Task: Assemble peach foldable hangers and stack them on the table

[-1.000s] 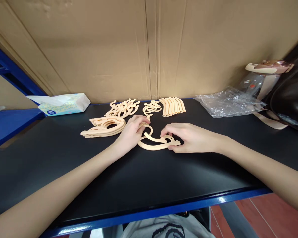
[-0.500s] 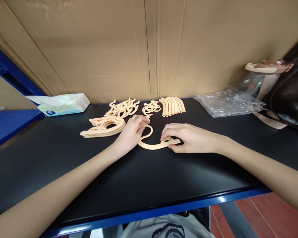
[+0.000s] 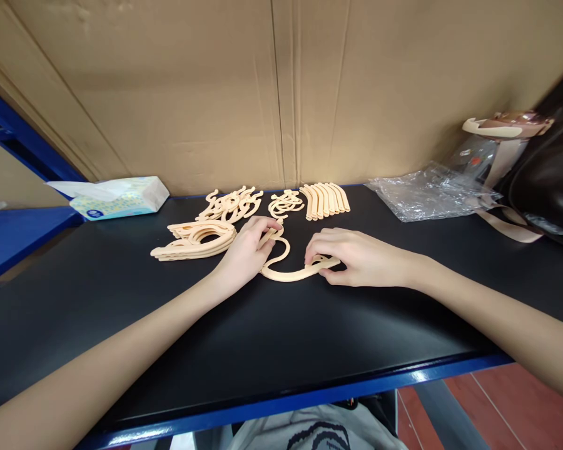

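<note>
A cream plastic folding hanger (image 3: 288, 275) lies on the black tabletop (image 3: 281, 337), its curved arm towards me. My left hand (image 3: 246, 250) pinches its left side near the hook end, where the fingers hide part of it. On the right end, the thumb and fingers of my right hand (image 3: 340, 256) are closed around the hanger arm. Just left of my left hand rests a stack of folded hangers (image 3: 192, 250).
Along the back lie a pile of hanger parts with hooks (image 3: 229, 204), a small heap of curved hooks (image 3: 286, 203) and a row of curved bars (image 3: 326, 201). A tissue pack (image 3: 122, 198) stands left; a clear plastic bag (image 3: 426, 194) and a bottle (image 3: 507, 125) are right.
The right end of the hanger and my right hand have shifted up very slightly. Both hands keep their hold, and the left fingers have moved a little on the hook end.
</note>
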Demonstrator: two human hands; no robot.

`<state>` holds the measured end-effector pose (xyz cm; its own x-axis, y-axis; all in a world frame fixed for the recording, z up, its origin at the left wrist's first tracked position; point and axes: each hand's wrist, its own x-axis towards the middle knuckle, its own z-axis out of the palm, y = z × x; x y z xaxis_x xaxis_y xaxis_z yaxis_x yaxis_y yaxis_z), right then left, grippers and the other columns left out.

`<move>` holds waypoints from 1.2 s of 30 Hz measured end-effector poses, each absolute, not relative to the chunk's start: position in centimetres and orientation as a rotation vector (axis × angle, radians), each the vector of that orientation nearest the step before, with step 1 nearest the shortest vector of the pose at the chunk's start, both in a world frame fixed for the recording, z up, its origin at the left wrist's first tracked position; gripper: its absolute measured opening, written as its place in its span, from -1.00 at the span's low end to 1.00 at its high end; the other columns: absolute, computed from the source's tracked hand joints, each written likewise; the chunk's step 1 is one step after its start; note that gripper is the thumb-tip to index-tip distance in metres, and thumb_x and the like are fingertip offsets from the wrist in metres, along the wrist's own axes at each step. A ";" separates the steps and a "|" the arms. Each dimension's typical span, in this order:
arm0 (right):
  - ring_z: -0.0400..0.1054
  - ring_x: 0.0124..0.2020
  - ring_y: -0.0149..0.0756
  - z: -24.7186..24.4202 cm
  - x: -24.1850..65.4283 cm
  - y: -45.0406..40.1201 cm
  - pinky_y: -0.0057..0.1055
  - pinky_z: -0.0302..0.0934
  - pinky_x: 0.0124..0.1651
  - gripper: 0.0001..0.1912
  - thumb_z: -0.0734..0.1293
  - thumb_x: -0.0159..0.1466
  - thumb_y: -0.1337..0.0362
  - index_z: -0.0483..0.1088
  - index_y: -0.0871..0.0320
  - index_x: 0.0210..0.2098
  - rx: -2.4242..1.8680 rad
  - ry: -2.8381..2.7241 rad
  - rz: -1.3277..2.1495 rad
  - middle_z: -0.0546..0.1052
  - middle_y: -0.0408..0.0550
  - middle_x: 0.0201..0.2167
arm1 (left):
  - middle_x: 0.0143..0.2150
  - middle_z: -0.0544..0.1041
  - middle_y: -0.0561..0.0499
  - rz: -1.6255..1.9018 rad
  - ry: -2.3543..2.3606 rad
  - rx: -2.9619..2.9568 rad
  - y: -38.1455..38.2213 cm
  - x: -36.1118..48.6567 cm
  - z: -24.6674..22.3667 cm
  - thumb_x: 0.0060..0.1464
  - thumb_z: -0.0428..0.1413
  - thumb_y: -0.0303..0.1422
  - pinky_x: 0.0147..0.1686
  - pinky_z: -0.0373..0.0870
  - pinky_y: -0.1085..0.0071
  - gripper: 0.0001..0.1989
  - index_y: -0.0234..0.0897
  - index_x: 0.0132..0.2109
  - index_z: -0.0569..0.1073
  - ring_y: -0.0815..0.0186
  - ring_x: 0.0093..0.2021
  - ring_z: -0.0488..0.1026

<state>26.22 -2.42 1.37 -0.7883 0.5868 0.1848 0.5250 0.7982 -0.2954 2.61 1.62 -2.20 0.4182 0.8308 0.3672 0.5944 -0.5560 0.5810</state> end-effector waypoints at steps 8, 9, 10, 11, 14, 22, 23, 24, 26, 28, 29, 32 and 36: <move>0.28 -0.23 -0.27 1.2 26.4 -2.1 -0.33 0.15 -0.12 -0.77 0.22 0.19 0.53 0.36 0.15 -0.21 -0.860 -2.710 0.272 0.46 -0.08 -0.27 | -0.01 0.41 -0.05 0.902 1.219 2.261 1.2 2.9 -1.9 0.15 0.01 -0.45 -0.05 0.40 0.25 -0.82 -0.23 -0.09 0.36 0.26 -0.06 0.42; 0.29 -0.21 -0.27 1.2 26.4 -2.0 -0.32 0.16 -0.11 -0.76 0.21 0.20 0.53 0.36 0.15 -0.20 -0.863 -2.708 0.264 0.46 -0.07 -0.26 | -0.01 0.41 -0.05 0.906 1.216 2.255 1.2 3.0 -1.9 0.16 0.00 -0.44 -0.07 0.40 0.26 -0.83 -0.23 -0.09 0.36 0.27 -0.07 0.42; 0.30 -0.20 -0.26 1.1 26.5 -2.0 -0.31 0.16 -0.10 -0.75 0.20 0.21 0.54 0.36 0.15 -0.19 -0.865 -2.706 0.257 0.47 -0.06 -0.25 | -0.02 0.42 -0.04 0.908 1.211 2.251 1.1 3.0 -1.9 0.17 -0.01 -0.44 -0.09 0.41 0.27 -0.83 -0.23 -0.09 0.36 0.28 -0.09 0.43; 0.30 -0.19 -0.25 1.1 26.5 -1.9 -0.31 0.17 -0.09 -0.74 0.19 0.21 0.54 0.36 0.15 -0.19 -0.866 -2.703 0.252 0.47 -0.05 -0.23 | -0.03 0.43 -0.04 0.910 1.206 2.248 1.1 3.0 -1.9 0.17 -0.01 -0.43 -0.11 0.42 0.28 -0.84 -0.23 -0.10 0.36 0.28 -0.10 0.43; 0.32 -0.16 -0.25 1.0 26.5 -1.9 -0.29 0.18 -0.06 -0.72 0.18 0.22 0.55 0.36 0.15 -0.16 -0.863 -2.699 0.246 0.48 -0.04 -0.20 | -0.04 0.44 -0.04 0.909 1.194 2.241 1.1 3.1 -1.8 0.17 0.00 -0.41 -0.16 0.43 0.31 -0.85 -0.23 -0.10 0.37 0.29 -0.14 0.45; 0.33 -0.15 -0.24 0.8 26.6 -1.7 -0.28 0.20 -0.06 -0.73 0.19 0.23 0.54 0.36 0.14 -0.16 -0.850 -2.675 0.232 0.48 -0.03 -0.19 | -0.04 0.45 -0.03 0.901 1.188 2.247 1.1 3.2 -1.6 0.14 0.04 -0.38 -0.25 0.43 0.33 -0.83 -0.22 -0.10 0.38 0.30 -0.22 0.46; 0.33 -0.15 -0.24 0.8 26.6 -1.7 -0.27 0.21 -0.06 -0.73 0.19 0.23 0.53 0.37 0.14 -0.16 -0.852 -2.671 0.231 0.48 -0.03 -0.19 | -0.04 0.45 -0.02 0.900 1.187 2.247 1.1 3.2 -1.6 0.14 0.04 -0.38 -0.26 0.43 0.34 -0.83 -0.22 -0.10 0.38 0.30 -0.22 0.46; 0.34 -0.15 -0.24 0.8 26.6 -1.7 -0.27 0.21 -0.06 -0.74 0.19 0.23 0.53 0.37 0.14 -0.17 -0.856 -2.667 0.231 0.48 -0.03 -0.19 | -0.04 0.45 -0.02 0.899 1.186 2.248 1.1 3.2 -1.6 0.13 0.04 -0.38 -0.26 0.43 0.34 -0.83 -0.21 -0.10 0.38 0.31 -0.23 0.46; 0.34 -0.15 -0.23 0.7 26.7 -1.6 -0.26 0.21 -0.06 -0.75 0.20 0.24 0.52 0.37 0.14 -0.18 -0.871 -2.659 0.233 0.48 -0.03 -0.19 | -0.05 0.45 -0.01 0.895 1.180 2.250 1.0 3.2 -1.6 0.12 0.05 -0.40 -0.25 0.43 0.34 -0.83 -0.21 -0.11 0.38 0.32 -0.25 0.46; 0.35 -0.15 -0.22 0.7 26.8 -1.5 -0.25 0.22 -0.05 -0.77 0.20 0.25 0.51 0.38 0.14 -0.18 -0.886 -2.649 0.233 0.49 -0.02 -0.19 | -0.05 0.45 0.00 0.885 1.167 2.253 0.8 3.3 -1.5 0.10 0.05 -0.42 -0.26 0.42 0.35 -0.82 -0.22 -0.11 0.38 0.33 -0.26 0.45; 0.35 -0.15 -0.22 0.7 26.8 -1.5 -0.24 0.22 -0.05 -0.78 0.21 0.25 0.50 0.38 0.14 -0.17 -0.893 -2.645 0.233 0.49 -0.02 -0.19 | -0.05 0.45 0.00 0.880 1.159 2.254 0.7 3.3 -1.4 0.09 0.05 -0.44 -0.27 0.41 0.36 -0.81 -0.22 -0.11 0.38 0.34 -0.26 0.45; 0.35 -0.16 -0.23 0.6 26.8 -1.3 -0.23 0.22 -0.03 -0.79 0.21 0.26 0.48 0.38 0.15 -0.16 -0.905 -2.641 0.233 0.49 -0.02 -0.19 | -0.04 0.44 0.00 0.866 1.133 2.258 0.4 3.5 -1.2 0.08 0.06 -0.44 -0.33 0.40 0.39 -0.79 -0.22 -0.10 0.37 0.34 -0.26 0.46; 0.36 -0.16 -0.23 0.6 26.8 -1.2 -0.22 0.23 -0.02 -0.78 0.22 0.26 0.48 0.37 0.14 -0.14 -0.929 -2.637 0.223 0.49 -0.02 -0.18 | -0.04 0.44 -0.01 0.843 1.094 2.268 0.0 3.6 -1.0 0.09 0.06 -0.39 -0.40 0.36 0.41 -0.79 -0.20 -0.09 0.38 0.32 -0.25 0.46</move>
<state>26.78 -1.16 0.63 -0.7305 0.6317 0.2593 0.5791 0.7744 -0.2550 3.62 0.04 -1.02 0.4899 0.8115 0.3185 0.5147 -0.5642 0.6455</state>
